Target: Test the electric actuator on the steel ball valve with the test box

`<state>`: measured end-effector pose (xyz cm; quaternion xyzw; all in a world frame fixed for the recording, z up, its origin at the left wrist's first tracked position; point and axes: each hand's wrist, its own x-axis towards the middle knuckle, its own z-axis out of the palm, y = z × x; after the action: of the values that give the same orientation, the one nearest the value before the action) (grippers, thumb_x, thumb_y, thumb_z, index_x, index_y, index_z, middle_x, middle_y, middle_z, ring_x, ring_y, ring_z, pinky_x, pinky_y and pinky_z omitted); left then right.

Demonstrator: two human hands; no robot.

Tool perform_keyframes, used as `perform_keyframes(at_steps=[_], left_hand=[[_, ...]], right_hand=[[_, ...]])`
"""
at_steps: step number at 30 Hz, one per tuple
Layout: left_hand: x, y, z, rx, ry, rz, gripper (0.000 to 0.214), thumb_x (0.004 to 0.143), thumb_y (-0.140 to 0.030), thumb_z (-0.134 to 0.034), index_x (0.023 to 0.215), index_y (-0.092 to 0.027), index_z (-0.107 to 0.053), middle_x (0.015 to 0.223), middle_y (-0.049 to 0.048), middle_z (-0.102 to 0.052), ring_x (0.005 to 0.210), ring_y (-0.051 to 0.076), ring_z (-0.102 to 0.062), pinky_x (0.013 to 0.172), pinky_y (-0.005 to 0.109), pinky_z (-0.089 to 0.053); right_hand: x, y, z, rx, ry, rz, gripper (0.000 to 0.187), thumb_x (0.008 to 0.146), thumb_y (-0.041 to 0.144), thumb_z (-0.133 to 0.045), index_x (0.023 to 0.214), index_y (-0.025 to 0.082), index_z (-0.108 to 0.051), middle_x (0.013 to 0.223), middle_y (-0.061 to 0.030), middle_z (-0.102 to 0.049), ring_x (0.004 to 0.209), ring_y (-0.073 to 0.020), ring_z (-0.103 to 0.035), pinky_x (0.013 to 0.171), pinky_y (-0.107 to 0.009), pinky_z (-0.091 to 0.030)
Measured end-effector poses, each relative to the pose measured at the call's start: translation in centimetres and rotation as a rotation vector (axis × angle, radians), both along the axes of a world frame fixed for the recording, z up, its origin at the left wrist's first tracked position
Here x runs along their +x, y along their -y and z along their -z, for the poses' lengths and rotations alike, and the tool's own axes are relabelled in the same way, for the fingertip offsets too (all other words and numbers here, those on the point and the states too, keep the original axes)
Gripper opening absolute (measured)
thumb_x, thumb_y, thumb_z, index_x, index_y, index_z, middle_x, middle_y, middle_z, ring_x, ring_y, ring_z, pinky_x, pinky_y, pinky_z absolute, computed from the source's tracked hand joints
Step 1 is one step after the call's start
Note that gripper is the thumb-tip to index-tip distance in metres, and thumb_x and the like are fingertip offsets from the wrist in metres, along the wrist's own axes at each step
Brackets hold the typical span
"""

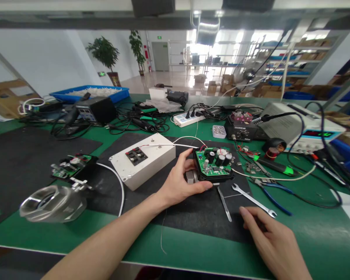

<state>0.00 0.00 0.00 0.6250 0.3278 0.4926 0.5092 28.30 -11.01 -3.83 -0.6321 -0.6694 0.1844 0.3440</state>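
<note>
At a green workbench (192, 252), a person's left hand (177, 183) clasps an open black housing (198, 175) on the dark mat (192, 212), its circuit board (214, 162) exposed (cover apparently off, board seemingly not yet removed). The right hand (270, 235) rests loosely open and empty beside a spanner (253, 200). Behind, a blue tray (120, 94) holds white parts.

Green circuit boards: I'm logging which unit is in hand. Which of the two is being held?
The board in the black housing, right of the white box: the left hand grips it. The other board lies untouched at left, beside the metal fitting.
</note>
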Motion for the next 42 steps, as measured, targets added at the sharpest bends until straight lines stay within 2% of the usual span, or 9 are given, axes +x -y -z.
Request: perform_keyframes(at_steps=[11,16,20,23,27,31,35,39,42], left_hand=[[0.0,0.1,-0.1,-0.006,0.004,0.016,0.120,0.073,-0.054,-0.103,0.162,-0.020,-0.029,0.142,0.0213,-0.073,0.132,0.037,-0.071,0.123,0.056,-0.048],[0.0,0.1,0.0,0.009,-0.014,0.012,0.119,0.074,-0.056,-0.102,0.162,-0.022,-0.030,0.142,0.0199,-0.073,0.131,0.037,-0.072,0.122,0.055,-0.048],[-0.2,0.1,0.0,0.022,-0.039,0.006,0.120,0.074,-0.057,-0.102,0.163,-0.021,-0.030,0.142,0.0196,-0.073,0.132,0.037,-0.071,0.122,0.054,-0.049],[-0.2,0.2,0.1,0.042,-0.065,-0.002,0.121,0.075,-0.060,-0.100,0.165,-0.020,-0.029,0.142,0.0205,-0.072,0.131,0.037,-0.071,0.120,0.054,-0.049],[-0.2,0.2,0.2,0.066,-0.081,-0.006,0.124,0.077,-0.065,-0.098,0.167,-0.019,-0.028,0.139,0.0203,-0.072,0.131,0.038,-0.071,0.121,0.055,-0.049],[-0.6,0.4,-0.2,0.081,-0.125,0.075,0.128,0.085,-0.083,-0.082,0.174,-0.019,-0.016,0.146,0.0219,-0.068,0.137,0.039,-0.066,0.126,0.058,-0.045],[-1.1,0.7,-0.8,-0.012,-0.114,0.108,0.113,0.100,-0.088,-0.052,0.180,-0.022,-0.007,0.141,0.0184,-0.069,0.136,0.037,-0.066,0.127,0.061,-0.042],[-1.1,0.7,-0.6,-0.062,-0.061,0.061,0.106,0.103,-0.082,-0.055,0.181,-0.024,-0.013,0.125,0.0137,-0.073,0.120,0.035,-0.071,0.120,0.058,-0.049],[-0.9,0.7,-0.5,-0.078,-0.001,0.079,0.091,0.107,-0.073,-0.059,0.178,-0.027,-0.026,0.112,0.0093,-0.076,0.102,0.031,-0.074,0.106,0.051,-0.058]], right_hand=[[0.0,0.2,0.0,-0.023,-0.036,0.009,0.045,0.104,0.064,-0.064,0.098,0.025,-0.084,0.075,-0.0015,-0.080,0.064,-0.0185,-0.079,0.059,-0.020,-0.058],[-0.5,0.7,0.2,-0.025,-0.111,0.085,0.046,0.103,0.067,-0.066,0.099,0.024,-0.083,0.077,-0.0027,-0.079,0.066,-0.0199,-0.077,0.060,-0.022,-0.058],[-1.5,0.5,-1.0,-0.016,-0.238,0.114,0.045,0.100,0.068,-0.071,0.106,0.024,-0.080,0.083,-0.0039,-0.079,0.069,-0.0198,-0.076,0.064,-0.023,-0.063],[-2.9,-0.7,-2.7,0.020,-0.266,0.051,0.059,0.097,0.068,-0.075,0.137,0.024,-0.070,0.117,-0.0103,-0.082,0.086,-0.0229,-0.080,0.077,-0.030,-0.068],[-4.9,-3.5,-4.5,0.035,-0.227,-0.046,0.100,0.089,0.071,-0.082,0.168,0.024,-0.043,0.157,-0.0204,-0.065,0.114,-0.0334,-0.079,0.099,-0.049,-0.068],[-6.9,-6.1,-5.2,-0.131,-0.414,-0.176,0.117,0.084,0.065,-0.090,0.173,0.022,-0.028,0.142,-0.0198,-0.076,0.114,-0.0365,-0.082,0.102,-0.054,-0.068],[-8.2,-8.5,-5.5,-0.078,-0.531,-0.118,0.120,0.076,0.065,-0.096,0.168,0.022,-0.032,0.149,-0.0217,-0.071,0.123,-0.0379,-0.079,0.106,-0.054,-0.067],[-8.2,-9.8,-5.5,-0.032,-0.556,-0.136,0.110,0.077,0.066,-0.096,0.161,0.022,-0.040,0.155,-0.0207,-0.066,0.137,-0.0366,-0.071,0.117,-0.052,-0.060],[-7.4,-9.6,-4.8,-0.043,-0.568,-0.140,0.110,0.074,0.069,-0.096,0.158,0.024,-0.042,0.147,-0.0189,-0.072,0.130,-0.0373,-0.075,0.108,-0.051,-0.065]])
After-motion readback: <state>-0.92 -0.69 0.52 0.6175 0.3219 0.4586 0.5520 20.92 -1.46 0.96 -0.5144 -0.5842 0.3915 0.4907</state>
